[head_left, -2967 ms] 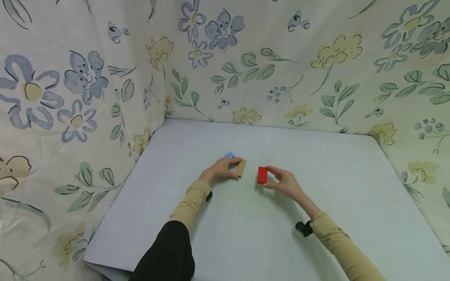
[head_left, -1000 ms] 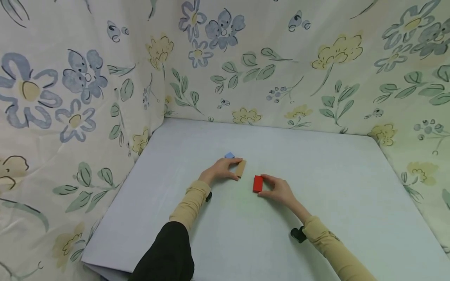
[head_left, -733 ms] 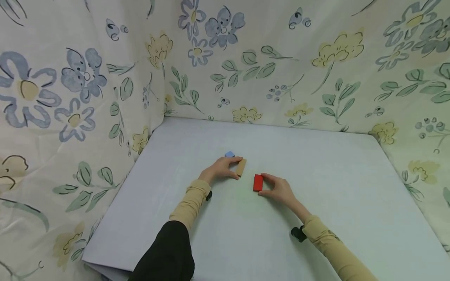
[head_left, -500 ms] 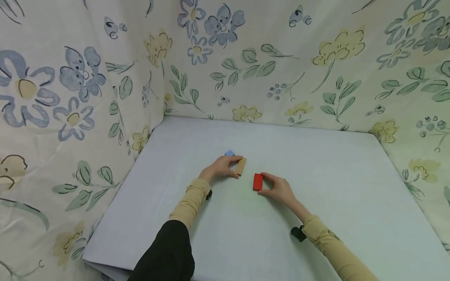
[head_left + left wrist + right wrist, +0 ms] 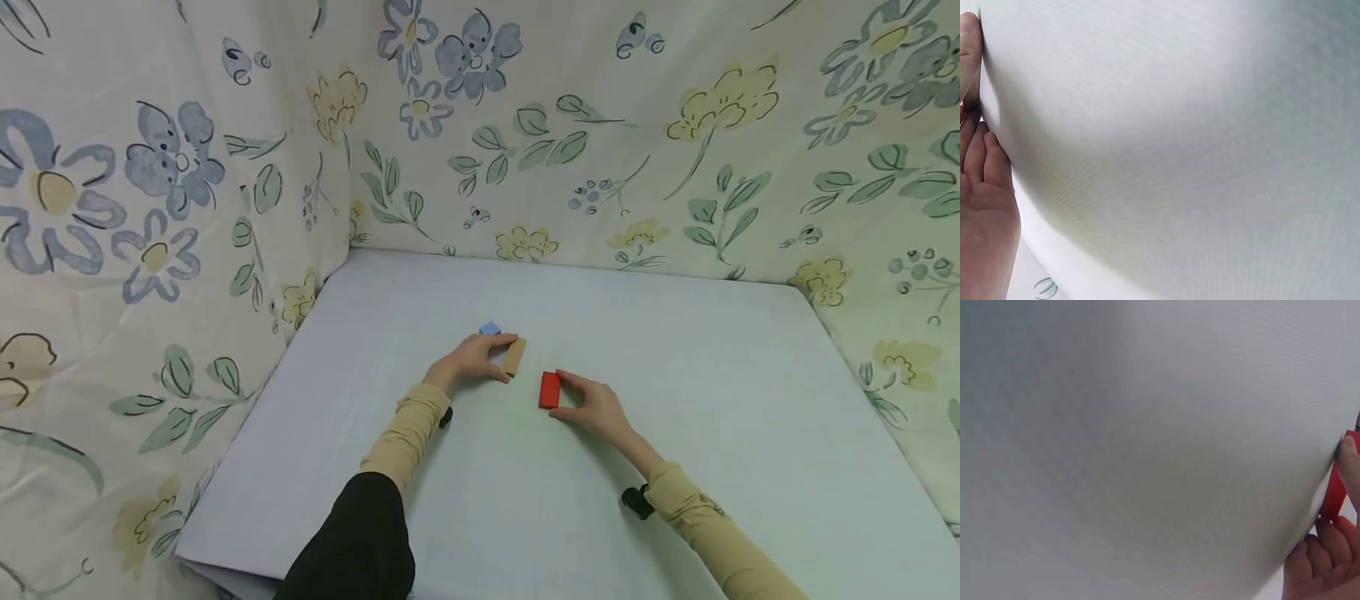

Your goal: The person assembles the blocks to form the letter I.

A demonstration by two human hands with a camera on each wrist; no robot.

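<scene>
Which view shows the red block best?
Head: the red block shows nearly whole, held by the right hand. Right wrist crops it at the edge, partly behind the hand. Left wrist: a red sliver, too small to identify.

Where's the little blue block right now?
In the head view, the blue block is near the middle, just beyond the left hand, farther back than the tan block and to its left.

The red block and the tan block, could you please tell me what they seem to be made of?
The red block: painted wood or plastic, smooth-looking; its even, opaque colour fits either. The tan block: probably bare wood, matte, from its light-brown colour without visible shine; any grain is too small to make out.
</scene>
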